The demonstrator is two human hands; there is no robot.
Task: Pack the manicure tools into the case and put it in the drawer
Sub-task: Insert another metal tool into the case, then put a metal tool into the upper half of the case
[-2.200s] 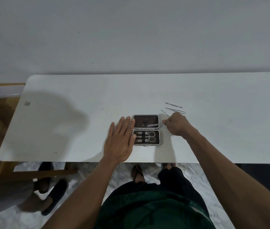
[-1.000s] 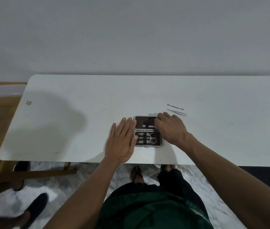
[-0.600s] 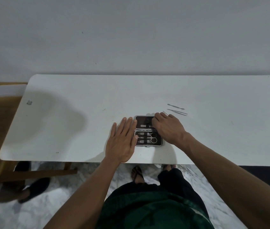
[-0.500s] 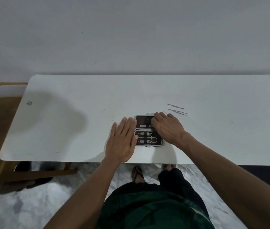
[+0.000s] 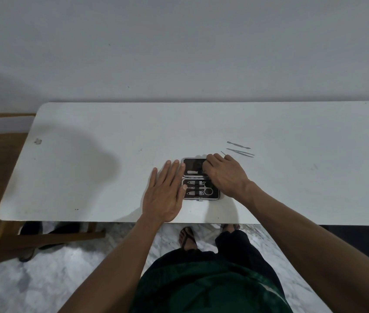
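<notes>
Now I see the manicure case [image 5: 193, 168] lying open on the white table [image 5: 88, 177], near the front edge. It has two halves: the far half is mostly dark with one small pale tool in it, and the near half holds the scissors [image 5: 206, 190] and two clippers [image 5: 194, 182] in their places.

My left hand [image 5: 164, 195] lies flat on the table with the fingers straight and together, and the fingertips touch the left side of the case. My right hand [image 5: 225, 175] is over the right part of the case, with the fingers bent down into the far half. I cannot tell if these fingers pinch a tool or only press, because the hand covers that place.

Three thin metal tools stay outside the case, on the table to the right and behind it: a cuticle pusher [image 5: 239, 145], tweezers [image 5: 240, 152] just beside it, and a thin pick [image 5: 223, 152], of which only the end shows behind my right hand.
</notes>
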